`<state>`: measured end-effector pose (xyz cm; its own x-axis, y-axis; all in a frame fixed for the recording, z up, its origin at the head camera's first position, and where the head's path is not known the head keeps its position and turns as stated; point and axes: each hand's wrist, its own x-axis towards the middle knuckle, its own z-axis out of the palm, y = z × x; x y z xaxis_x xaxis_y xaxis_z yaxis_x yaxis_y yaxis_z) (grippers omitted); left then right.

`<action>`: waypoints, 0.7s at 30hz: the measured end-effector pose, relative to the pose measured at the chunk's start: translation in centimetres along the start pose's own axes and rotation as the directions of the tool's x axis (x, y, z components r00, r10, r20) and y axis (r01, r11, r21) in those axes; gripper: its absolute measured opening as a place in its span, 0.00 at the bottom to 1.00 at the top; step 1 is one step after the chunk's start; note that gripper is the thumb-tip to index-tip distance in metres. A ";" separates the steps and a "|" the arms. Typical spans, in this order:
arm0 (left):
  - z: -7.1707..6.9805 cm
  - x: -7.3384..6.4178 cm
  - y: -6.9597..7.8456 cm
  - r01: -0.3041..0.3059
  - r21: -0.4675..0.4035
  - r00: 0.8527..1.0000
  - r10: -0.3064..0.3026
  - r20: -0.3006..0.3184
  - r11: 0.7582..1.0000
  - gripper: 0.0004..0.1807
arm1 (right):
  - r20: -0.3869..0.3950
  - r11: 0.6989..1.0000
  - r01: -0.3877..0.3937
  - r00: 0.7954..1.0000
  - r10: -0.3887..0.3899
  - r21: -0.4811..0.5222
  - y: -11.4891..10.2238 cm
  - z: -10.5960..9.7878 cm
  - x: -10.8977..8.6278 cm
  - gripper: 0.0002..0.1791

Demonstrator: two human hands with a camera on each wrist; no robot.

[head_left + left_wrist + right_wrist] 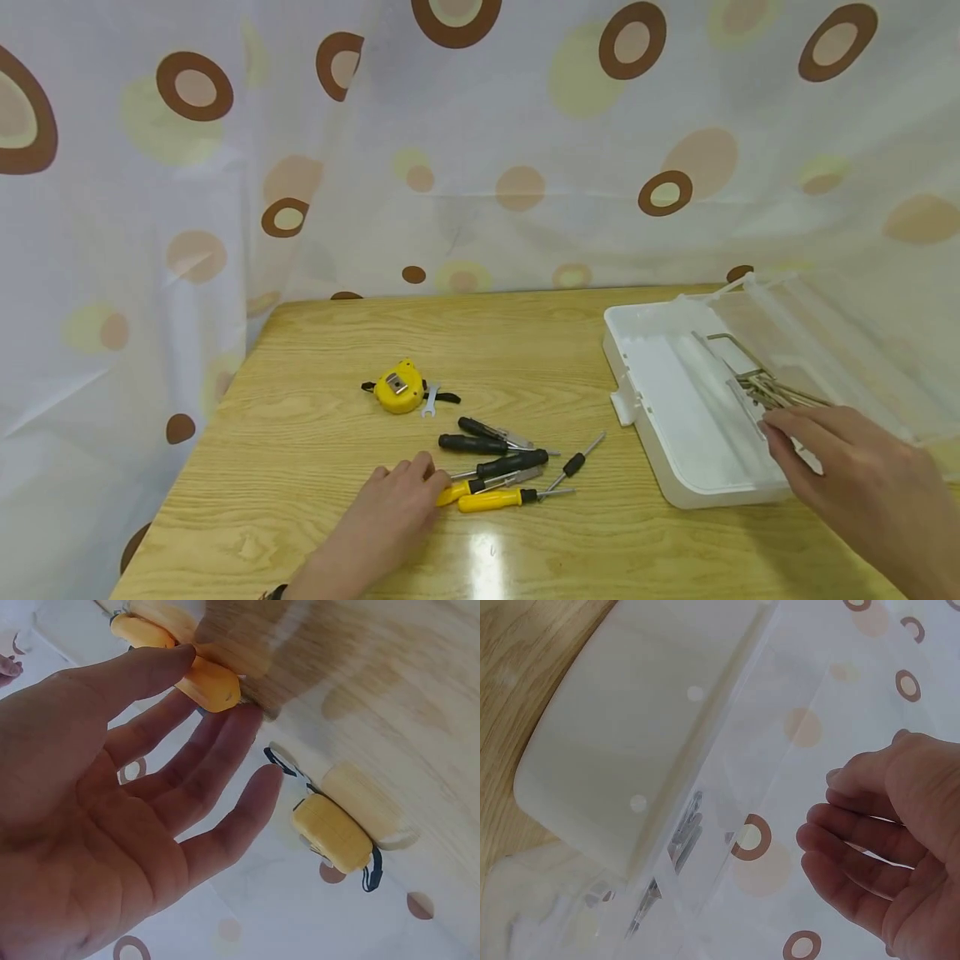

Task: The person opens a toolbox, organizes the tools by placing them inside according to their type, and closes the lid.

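Observation:
My left hand (pixel 393 508) rests low over the table, its thumb and fingers pinching the handle of a yellow screwdriver (pixel 214 686). A second yellow screwdriver (pixel 491 500) lies just beside it. Close by are black-handled screwdrivers (pixel 513 462) and a thin rod with a black grip (pixel 574 464). My right hand (pixel 862 475) hovers over the white toolbox (pixel 675 400), near a bunch of hex keys (pixel 772 392) inside. Loosely bent fingers (pixel 847 840) hold nothing in the right wrist view.
A yellow tape measure (pixel 400 387) and a small wrench (pixel 430 402) lie farther back on the wooden table (pixel 337 350). The box's clear lid (pixel 840 350) leans back to the right. A patterned curtain (pixel 480 150) hangs behind.

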<state>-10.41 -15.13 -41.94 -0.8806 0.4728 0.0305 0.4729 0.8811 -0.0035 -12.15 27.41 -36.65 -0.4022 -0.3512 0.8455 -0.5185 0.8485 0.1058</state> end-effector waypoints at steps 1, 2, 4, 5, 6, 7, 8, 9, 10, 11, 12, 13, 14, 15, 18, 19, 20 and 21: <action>0.0 0.0 0.0 0.001 0.001 1.000 -0.001 0.003 1.000 0.14 | 0.000 1.000 0.005 1.000 -0.005 0.001 -0.1 0.0 0.1 0.34; -0.1 0.0 0.0 0.000 0.003 1.000 0.000 0.002 1.000 0.13 | 0.000 1.000 0.007 1.000 -0.007 0.003 -0.2 -0.1 0.1 0.34; -0.1 0.0 0.0 -0.004 0.010 1.000 0.004 -0.001 1.000 0.13 | 0.002 1.000 0.015 1.000 -0.015 0.000 -0.3 -0.1 0.2 0.34; -0.1 0.0 -0.1 -0.007 0.015 1.000 0.007 -0.002 1.000 0.12 | 0.003 1.000 0.020 1.000 -0.020 -0.002 -0.4 -0.1 0.2 0.34; -0.2 0.0 -0.1 -0.011 0.018 1.000 0.011 -0.005 1.000 0.12 | 0.003 1.000 0.026 1.000 -0.026 -0.004 -0.5 -0.1 0.2 0.34; -0.2 0.0 -0.1 -0.015 0.020 1.000 0.015 -0.012 1.000 0.12 | 0.003 0.999 0.032 0.999 -0.032 -0.001 -0.5 -0.1 0.3 0.34; -0.2 0.0 -0.2 -0.019 0.025 1.000 0.019 -0.021 1.000 0.11 | 0.006 0.999 0.038 0.999 -0.038 0.003 -0.6 -0.1 0.3 0.34; -0.2 -0.1 -0.2 -0.022 0.031 0.999 0.023 -0.034 0.999 0.11 | 0.004 0.999 0.047 0.999 -0.047 0.005 -0.7 -0.1 0.3 0.34; -0.3 -0.1 -0.2 -0.027 0.038 0.998 0.029 -0.049 0.999 0.11 | 0.005 0.998 0.054 0.999 -0.054 0.007 -0.8 -0.1 0.3 0.34; -0.3 -0.2 -0.3 -0.032 0.047 0.997 0.035 -0.070 0.998 0.10 | 0.006 0.998 0.061 0.998 -0.061 0.011 -0.8 -0.1 0.3 0.34; -0.3 -0.2 -0.3 -0.035 0.059 0.995 0.041 -0.093 0.998 0.10 | 0.002 0.997 0.069 0.998 -0.069 0.018 -0.9 -0.1 0.3 0.33; -0.3 -0.2 -0.3 -0.037 0.076 0.992 0.045 -0.119 0.996 0.10 | -0.003 0.997 0.080 0.997 -0.080 0.022 -1.0 0.0 0.3 0.33; -0.3 -0.3 -0.3 -0.036 0.093 0.988 0.050 -0.146 0.995 0.10 | -0.004 0.995 0.093 0.996 -0.093 0.021 -1.2 0.0 0.3 0.32; -0.3 -0.3 -0.3 -0.036 0.108 0.984 0.054 -0.172 0.994 0.10 | -0.002 0.995 0.099 0.995 -0.099 0.031 -1.3 0.1 0.3 0.32; -0.2 -0.2 -0.3 -0.038 0.139 0.967 0.072 -0.245 0.990 0.10 | 0.013 0.989 0.127 0.992 -0.129 0.080 -1.9 0.2 0.3 0.32; -0.2 -0.1 -0.3 -0.044 0.144 0.958 0.083 -0.274 0.989 0.10 | 0.019 0.985 0.140 0.990 -0.143 0.104 -2.1 0.3 0.3 0.32; -0.3 -0.1 -0.2 -0.053 0.150 0.949 0.096 -0.300 0.987 0.11 | 0.022 0.979 0.156 0.987 -0.160 0.134 -2.3 0.4 0.3 0.32; -0.3 0.0 -0.2 -0.065 0.151 0.939 0.112 -0.325 0.986 0.11 | 0.021 0.972 0.171 0.984 -0.176 0.162 -2.6 0.4 0.3 0.31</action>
<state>-10.44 -15.29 -41.65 -0.7647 0.5390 0.3531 0.5197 0.8399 -0.1565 -11.27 24.93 -36.89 -0.3199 -0.5035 0.8026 -0.6947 0.7006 0.1626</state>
